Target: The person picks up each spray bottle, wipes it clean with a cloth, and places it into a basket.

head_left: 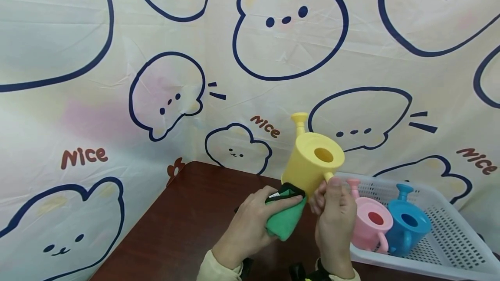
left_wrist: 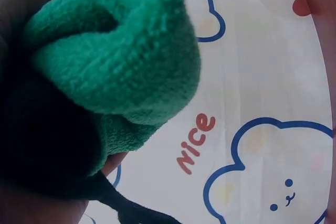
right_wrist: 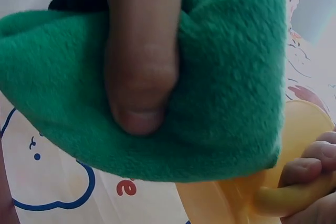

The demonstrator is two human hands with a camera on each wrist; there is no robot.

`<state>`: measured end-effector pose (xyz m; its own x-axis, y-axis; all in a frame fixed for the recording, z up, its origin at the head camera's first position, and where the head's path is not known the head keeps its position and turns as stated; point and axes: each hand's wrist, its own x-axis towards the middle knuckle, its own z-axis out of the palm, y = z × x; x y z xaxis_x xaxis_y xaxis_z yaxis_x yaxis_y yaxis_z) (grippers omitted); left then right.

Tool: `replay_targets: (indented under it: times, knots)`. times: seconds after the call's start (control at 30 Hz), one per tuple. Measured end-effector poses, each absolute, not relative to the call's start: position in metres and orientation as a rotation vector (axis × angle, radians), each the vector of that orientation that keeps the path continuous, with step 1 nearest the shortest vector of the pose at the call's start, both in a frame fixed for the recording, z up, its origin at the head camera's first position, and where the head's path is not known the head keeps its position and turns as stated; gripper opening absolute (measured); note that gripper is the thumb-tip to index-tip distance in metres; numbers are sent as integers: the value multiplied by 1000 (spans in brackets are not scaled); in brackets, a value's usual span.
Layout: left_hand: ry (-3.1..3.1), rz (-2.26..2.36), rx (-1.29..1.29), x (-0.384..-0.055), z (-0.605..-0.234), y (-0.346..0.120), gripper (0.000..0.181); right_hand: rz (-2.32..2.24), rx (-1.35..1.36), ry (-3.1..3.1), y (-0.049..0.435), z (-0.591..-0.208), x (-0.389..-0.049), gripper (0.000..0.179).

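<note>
A yellow watering can (head_left: 298,166) is raised above the brown table, its spout up and its round opening facing the viewer. My right hand (head_left: 336,220) grips its handle; in the right wrist view, fingers (right_wrist: 304,174) curl round the yellow handle. In my left hand (head_left: 254,222) is a bunched green cloth (head_left: 287,218) with a dark edge, against the can's lower side. A left-hand digit lies over the folded cloth (right_wrist: 226,77) in the right wrist view. In the left wrist view the cloth (left_wrist: 142,51) hides most of that hand and the can.
A white perforated basket (head_left: 461,229) stands at the right. Inside it are a pink watering can (head_left: 367,216) and a blue watering can (head_left: 406,229), side by side. The dark brown table (head_left: 187,216) meets a cartoon-printed curtain (head_left: 164,34) behind and at the left.
</note>
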<state>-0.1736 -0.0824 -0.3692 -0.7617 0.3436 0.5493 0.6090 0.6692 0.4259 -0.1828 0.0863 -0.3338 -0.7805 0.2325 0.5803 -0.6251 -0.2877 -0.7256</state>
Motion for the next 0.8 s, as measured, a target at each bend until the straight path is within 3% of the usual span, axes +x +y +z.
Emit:
replay_targets:
  times: [0.4,0.8]
  knots:
    - [-2264,-843,-652,-172,-369,-76,94,2060,492,-1574,80,-334,-180,38]
    - [-2162,-845,-561,-171,-368,-79,89,1977,455,-1813,81,-334,-179,37]
